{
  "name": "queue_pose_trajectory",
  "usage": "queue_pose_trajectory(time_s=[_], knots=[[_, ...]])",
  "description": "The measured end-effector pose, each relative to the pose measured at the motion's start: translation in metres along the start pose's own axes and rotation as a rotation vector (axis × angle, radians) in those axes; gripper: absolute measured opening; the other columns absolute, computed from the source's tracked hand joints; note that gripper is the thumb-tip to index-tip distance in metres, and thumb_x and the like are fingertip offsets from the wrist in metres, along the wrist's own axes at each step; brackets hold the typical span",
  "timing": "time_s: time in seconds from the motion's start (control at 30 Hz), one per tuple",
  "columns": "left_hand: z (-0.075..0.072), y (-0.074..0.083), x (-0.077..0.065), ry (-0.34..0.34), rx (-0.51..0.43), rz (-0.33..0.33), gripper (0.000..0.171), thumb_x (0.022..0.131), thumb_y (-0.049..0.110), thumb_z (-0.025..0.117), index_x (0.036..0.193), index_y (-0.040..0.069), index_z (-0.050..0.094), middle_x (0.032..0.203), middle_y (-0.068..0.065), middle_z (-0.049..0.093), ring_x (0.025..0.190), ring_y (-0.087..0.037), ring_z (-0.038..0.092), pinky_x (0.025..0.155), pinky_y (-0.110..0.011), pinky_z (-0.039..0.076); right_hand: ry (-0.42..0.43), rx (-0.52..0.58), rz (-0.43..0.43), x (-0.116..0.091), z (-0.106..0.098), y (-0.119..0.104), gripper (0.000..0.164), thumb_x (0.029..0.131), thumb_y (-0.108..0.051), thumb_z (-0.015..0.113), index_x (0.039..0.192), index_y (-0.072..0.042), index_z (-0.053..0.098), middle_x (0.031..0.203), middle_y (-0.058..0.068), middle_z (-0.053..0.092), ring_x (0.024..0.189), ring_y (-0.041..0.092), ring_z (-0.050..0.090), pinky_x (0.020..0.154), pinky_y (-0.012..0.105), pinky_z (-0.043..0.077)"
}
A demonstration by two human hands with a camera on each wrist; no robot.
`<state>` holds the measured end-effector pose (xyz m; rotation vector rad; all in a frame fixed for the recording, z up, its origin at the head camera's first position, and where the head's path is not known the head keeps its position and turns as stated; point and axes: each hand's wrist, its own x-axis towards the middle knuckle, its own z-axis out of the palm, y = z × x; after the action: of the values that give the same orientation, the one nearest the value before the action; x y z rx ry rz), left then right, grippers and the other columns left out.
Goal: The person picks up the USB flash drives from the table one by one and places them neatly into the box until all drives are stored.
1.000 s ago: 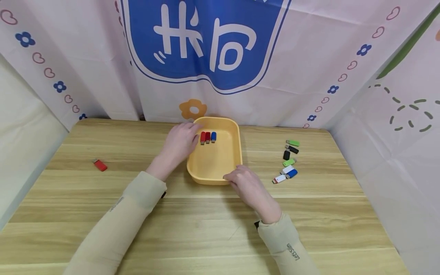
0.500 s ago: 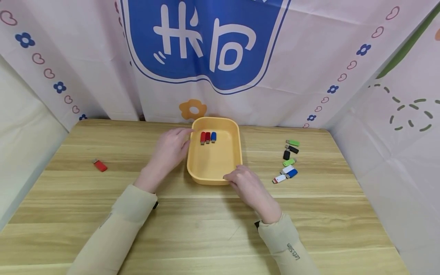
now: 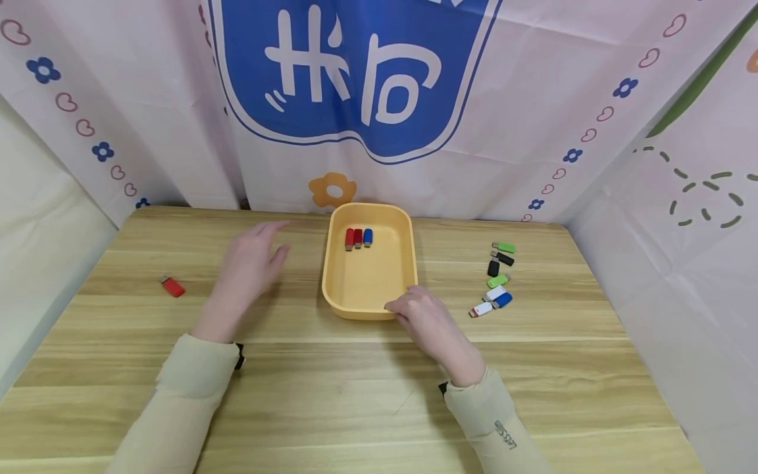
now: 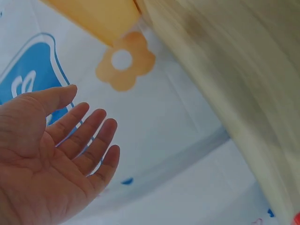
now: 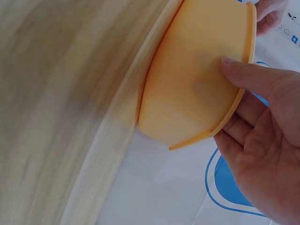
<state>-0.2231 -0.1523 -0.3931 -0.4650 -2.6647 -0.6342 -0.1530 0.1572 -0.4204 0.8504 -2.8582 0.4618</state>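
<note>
A yellow plastic tray [image 3: 370, 311] stands on the wooden table. Inside, near its back left, lie a bright red USB stick [image 3: 349, 238], a dark red one [image 3: 358, 237] and a blue one [image 3: 368, 237], side by side. My right hand [image 3: 423, 319] grips the tray's front right corner; in the right wrist view the thumb [image 5: 243, 72] lies on the outer wall and the fingers reach over the rim. To the left of the tray, my left hand [image 3: 249, 263] is over the table with relaxed fingers and nothing in it. A single red USB stick [image 3: 173, 286] lies farther left.
Right of the tray lies a loose group of several USB sticks, among them a green one [image 3: 505, 247], a black one [image 3: 494, 268], a white one [image 3: 481, 309] and a blue one [image 3: 503, 300]. A printed curtain [image 3: 278, 178] hangs behind the table [image 3: 355, 395].
My left hand has let go of the tray's left rim and moved left, away from it. My right hand stays on the front right corner; the tray and USB sticks have not moved.
</note>
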Motion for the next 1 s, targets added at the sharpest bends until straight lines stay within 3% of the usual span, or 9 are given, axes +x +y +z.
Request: queue_pose_trajectory(time_s=[0.2,0.4,0.57,0.8,1.0], knots=[[-0.013,-0.014,-0.003,-0.061,0.002,-0.113,0.044,0.096,0.012,0.061,0.137,-0.002,0.053,0.134,-0.029,0.058,0.123,-0.048,0.054,0.104,-0.061,0.042,-0.004,0.002,0.0,0.0,-0.001,0.0,0.018,0.087,-0.001,0.073,0.102,-0.009,0.079,0.099,0.003,0.078,0.098,0.019,0.071,0.109,0.037,0.047],[-0.027,-0.03,-0.005,-0.201,-0.012,-0.256,0.05,0.101,0.02,0.054,0.146,0.001,0.044,0.147,-0.03,0.046,0.134,-0.051,0.042,0.109,-0.064,0.035,-0.005,0.005,-0.006,0.0,-0.001,0.0,0.017,0.087,-0.001,0.073,0.102,-0.009,0.079,0.099,0.003,0.078,0.097,0.019,0.071,0.108,0.038,0.047],[-0.041,-0.053,-0.01,-0.28,0.001,-0.367,0.055,0.104,0.028,0.048,0.15,0.001,0.037,0.15,-0.034,0.038,0.135,-0.056,0.036,0.108,-0.069,0.032,-0.003,0.005,-0.011,-0.001,-0.001,0.0,0.018,0.087,-0.001,0.073,0.102,-0.008,0.079,0.099,0.003,0.078,0.097,0.019,0.071,0.108,0.037,0.047],[-0.057,-0.086,-0.025,-0.268,0.033,-0.473,0.06,0.104,0.035,0.044,0.148,-0.005,0.036,0.144,-0.038,0.041,0.125,-0.058,0.043,0.1,-0.069,0.037,-0.012,0.009,0.006,-0.001,-0.002,0.0,0.017,0.087,-0.002,0.073,0.103,-0.008,0.078,0.101,0.004,0.078,0.098,0.019,0.071,0.109,0.038,0.047],[-0.072,-0.106,-0.038,-0.393,0.091,-0.636,0.071,0.103,0.045,0.039,0.148,-0.009,0.03,0.144,-0.043,0.035,0.122,-0.064,0.04,0.09,-0.069,0.043,-0.007,0.007,0.0,-0.001,-0.002,-0.001,0.017,0.087,-0.002,0.073,0.102,-0.009,0.078,0.1,0.003,0.078,0.098,0.018,0.072,0.109,0.038,0.047]])
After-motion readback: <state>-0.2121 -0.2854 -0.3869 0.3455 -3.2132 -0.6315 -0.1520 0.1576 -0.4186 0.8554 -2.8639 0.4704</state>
